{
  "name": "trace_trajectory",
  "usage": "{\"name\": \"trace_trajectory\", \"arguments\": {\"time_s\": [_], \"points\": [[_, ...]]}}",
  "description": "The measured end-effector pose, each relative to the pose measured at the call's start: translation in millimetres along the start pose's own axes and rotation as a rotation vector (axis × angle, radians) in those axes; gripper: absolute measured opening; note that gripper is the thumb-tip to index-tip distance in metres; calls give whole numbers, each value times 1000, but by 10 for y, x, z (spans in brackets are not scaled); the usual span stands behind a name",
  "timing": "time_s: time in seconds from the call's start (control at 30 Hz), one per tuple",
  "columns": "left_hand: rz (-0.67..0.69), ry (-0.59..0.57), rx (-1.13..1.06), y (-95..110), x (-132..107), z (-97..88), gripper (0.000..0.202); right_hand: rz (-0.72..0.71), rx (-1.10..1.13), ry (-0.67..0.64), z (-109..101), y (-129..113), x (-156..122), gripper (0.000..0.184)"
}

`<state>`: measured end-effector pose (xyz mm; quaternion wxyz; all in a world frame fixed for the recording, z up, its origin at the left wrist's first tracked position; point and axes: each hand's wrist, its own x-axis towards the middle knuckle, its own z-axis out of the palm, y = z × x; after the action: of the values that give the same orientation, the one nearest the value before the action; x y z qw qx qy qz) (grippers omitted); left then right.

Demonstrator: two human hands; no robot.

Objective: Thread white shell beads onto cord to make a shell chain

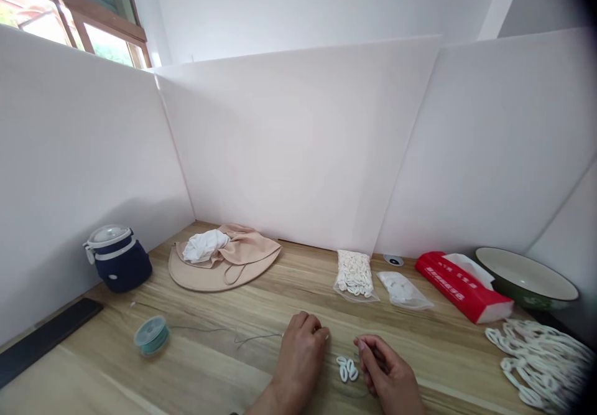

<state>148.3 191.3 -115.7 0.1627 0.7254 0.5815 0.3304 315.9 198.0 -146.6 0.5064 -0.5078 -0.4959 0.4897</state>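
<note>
Resting half-curled on the brown wooden table (205,381), the left hand (301,356) hides any hold; the right hand (388,373), fingertips pinched, hold unclear, adjoins white oval shell-like pieces (344,373).

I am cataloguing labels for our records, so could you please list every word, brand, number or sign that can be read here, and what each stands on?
No text here is legible enough to quote.
Red tissue pack: white lettering on its side, too small and blurred to read.
Navy container: small pale mark, too small to tell if it is lettering.
</note>
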Motion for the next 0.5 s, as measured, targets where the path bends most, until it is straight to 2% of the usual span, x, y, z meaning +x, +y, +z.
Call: {"name": "trace_trajectory", "arguments": {"time_s": [0.13, 0.23, 0.37, 0.5], "points": [[-37, 9, -152, 75, -43, -52, 18, -42, -24, -29, -23, -10, 5, 34], [-137, 26, -344, 166, -13, -81, 21, -86, -43, -27, -13, -21, -6, 35], [-327, -51, -675, 263, 72, 13, 22, -164, -88, -44, 21, -79, -46, 30], [-401, -87, -923, 275, 81, 123, 19, -249, -132, -52, 45, -128, -75, 27]]}}
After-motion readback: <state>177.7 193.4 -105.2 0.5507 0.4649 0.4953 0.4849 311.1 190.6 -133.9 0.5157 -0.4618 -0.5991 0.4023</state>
